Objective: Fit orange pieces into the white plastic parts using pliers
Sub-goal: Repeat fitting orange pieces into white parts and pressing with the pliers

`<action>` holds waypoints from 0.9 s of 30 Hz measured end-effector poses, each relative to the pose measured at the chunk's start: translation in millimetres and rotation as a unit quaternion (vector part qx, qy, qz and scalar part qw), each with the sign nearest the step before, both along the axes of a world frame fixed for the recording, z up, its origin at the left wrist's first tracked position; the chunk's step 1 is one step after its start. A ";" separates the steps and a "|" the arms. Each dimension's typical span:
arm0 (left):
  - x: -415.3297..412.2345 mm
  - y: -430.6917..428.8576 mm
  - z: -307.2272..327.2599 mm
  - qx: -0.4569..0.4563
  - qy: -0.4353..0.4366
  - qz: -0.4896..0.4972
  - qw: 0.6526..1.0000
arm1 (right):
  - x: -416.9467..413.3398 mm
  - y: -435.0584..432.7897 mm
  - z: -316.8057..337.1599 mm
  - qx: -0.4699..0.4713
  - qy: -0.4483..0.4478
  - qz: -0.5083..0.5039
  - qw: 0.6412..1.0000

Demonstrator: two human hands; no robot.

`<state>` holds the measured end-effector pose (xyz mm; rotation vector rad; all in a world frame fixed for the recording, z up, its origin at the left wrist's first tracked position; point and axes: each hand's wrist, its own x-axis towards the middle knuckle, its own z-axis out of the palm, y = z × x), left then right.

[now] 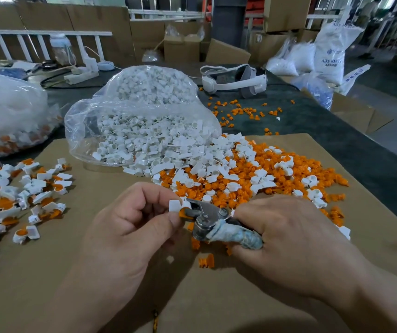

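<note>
At the left lies a heap of done parts. The left hand pinches a white part between thumb and forefinger, an orange piece at its right edge, caught in the pliers. The right hand is clenched round the wrapped handles. Squeeze off-line and I'd guess the piece cocks or pops loose; the part sits right at the fingertips, just beside the jaws, so they could get nipped
</note>
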<state>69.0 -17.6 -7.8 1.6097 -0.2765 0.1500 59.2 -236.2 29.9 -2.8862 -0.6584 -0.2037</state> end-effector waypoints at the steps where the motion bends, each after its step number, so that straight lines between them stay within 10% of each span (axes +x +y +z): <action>1: 0.1 0.1 0.2 0.002 0.001 0.002 1.000 | -0.1 0.4 -0.9 0.003 -0.002 -0.003 1.000; 14: -5.4 -6.3 -2.7 0.118 0.073 0.061 0.988 | 16.5 -8.9 -13.8 -0.096 -0.019 -0.090 0.991; 27: -1.7 -8.8 -3.3 -0.107 0.145 -0.073 0.981 | 11.9 -1.7 -4.4 0.050 -0.058 -0.008 0.997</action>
